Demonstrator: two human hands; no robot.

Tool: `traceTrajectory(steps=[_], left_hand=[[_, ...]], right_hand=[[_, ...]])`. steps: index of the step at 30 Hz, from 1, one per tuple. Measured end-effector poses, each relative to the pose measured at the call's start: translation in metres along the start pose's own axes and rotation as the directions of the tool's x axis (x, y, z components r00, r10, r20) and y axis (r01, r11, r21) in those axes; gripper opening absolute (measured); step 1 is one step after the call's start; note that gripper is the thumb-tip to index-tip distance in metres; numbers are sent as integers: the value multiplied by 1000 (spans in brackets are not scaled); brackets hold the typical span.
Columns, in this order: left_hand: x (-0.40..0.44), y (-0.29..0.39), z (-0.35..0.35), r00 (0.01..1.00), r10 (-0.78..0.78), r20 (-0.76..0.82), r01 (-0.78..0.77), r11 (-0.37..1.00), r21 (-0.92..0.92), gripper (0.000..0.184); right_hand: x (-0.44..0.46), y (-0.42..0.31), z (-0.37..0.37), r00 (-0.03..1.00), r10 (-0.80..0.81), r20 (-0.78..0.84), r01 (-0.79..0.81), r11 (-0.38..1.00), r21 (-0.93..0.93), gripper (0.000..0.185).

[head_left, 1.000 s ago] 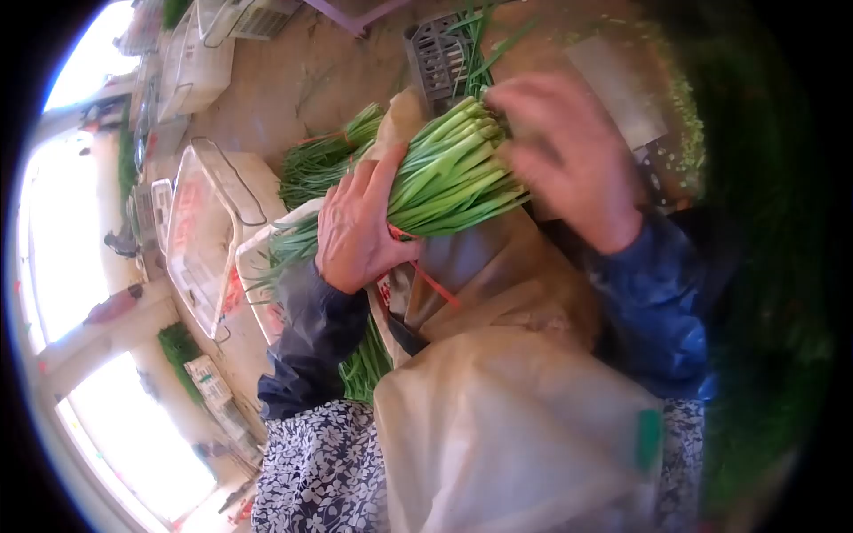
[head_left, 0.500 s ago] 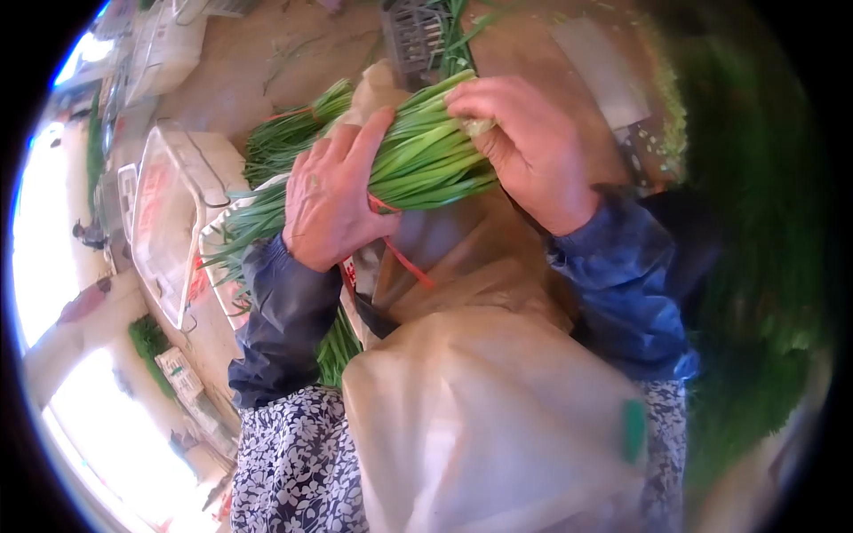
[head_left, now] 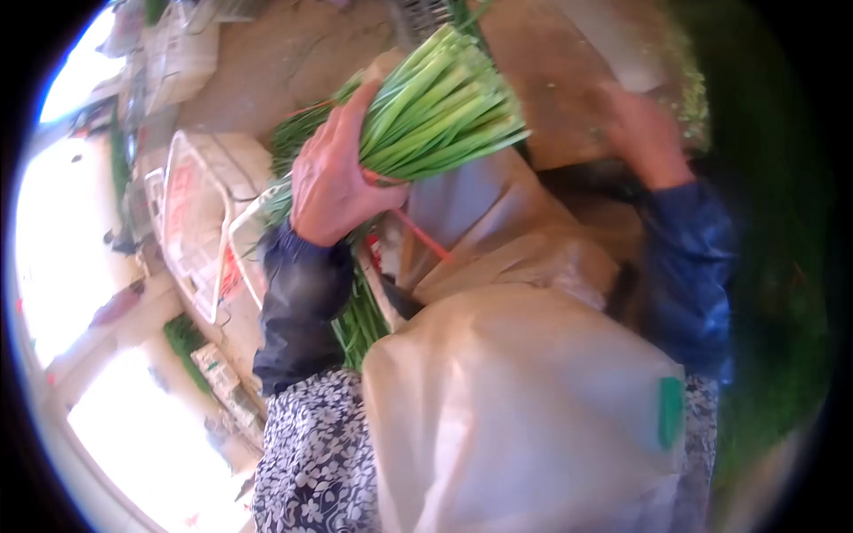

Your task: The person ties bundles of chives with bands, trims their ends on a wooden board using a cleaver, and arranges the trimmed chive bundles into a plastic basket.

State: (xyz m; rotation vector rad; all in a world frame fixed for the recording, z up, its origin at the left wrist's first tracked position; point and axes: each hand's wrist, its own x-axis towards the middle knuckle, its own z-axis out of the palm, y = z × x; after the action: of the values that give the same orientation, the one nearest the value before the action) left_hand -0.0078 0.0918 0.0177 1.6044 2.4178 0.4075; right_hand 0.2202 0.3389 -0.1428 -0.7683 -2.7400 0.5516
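Observation:
A thick bundle of green stalks (head_left: 449, 111) lies across my left hand (head_left: 338, 182), which is wrapped round it near a red tie. Its pale cut ends point up and to the right, and the thin leaves trail behind my wrist. A loose end of the red tie (head_left: 425, 238) hangs over the brown apron (head_left: 506, 373). Away to the right, my right hand (head_left: 644, 133) is apart from the bundle, beside a pale flat board (head_left: 613, 44). Its fingers are smeared by motion, and whether they hold anything cannot be made out.
White plastic baskets (head_left: 222, 200) stand at the left. Behind my left hand is another green bundle (head_left: 293, 133). A grey crate (head_left: 422, 18) sits at the top. More greens (head_left: 355, 324) show below my left forearm, and a large green mass (head_left: 773, 266) fills the right side.
My right hand has left the cut ends of the bundle and moved right, towards the pale board. My left hand keeps its hold, and the bundle's cut ends show uncovered.

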Motion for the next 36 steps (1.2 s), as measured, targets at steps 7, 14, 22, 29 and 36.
traceTrajectory(steps=[7,14,22,29,36], left_hand=[[11,-11,-26,974,-52,-219,21,989,-145,90],[51,39,-119,801,-39,-597,-284,854,-436,75],[57,35,-93,358,-243,-901,-769,471,-433,47],[-77,16,58,783,-482,-393,-480,-67,-875,59],[-182,29,-13,783,-525,333,502,218,-837,37]], right_hand=[[7,-125,-40,993,-102,-52,105,635,765,38],[76,-196,-111,884,-351,-307,466,641,610,41],[86,-214,-207,808,-542,-231,487,394,779,20],[32,-200,-93,771,-589,242,-54,318,947,21],[7,-211,-37,756,-654,29,314,402,860,17]])
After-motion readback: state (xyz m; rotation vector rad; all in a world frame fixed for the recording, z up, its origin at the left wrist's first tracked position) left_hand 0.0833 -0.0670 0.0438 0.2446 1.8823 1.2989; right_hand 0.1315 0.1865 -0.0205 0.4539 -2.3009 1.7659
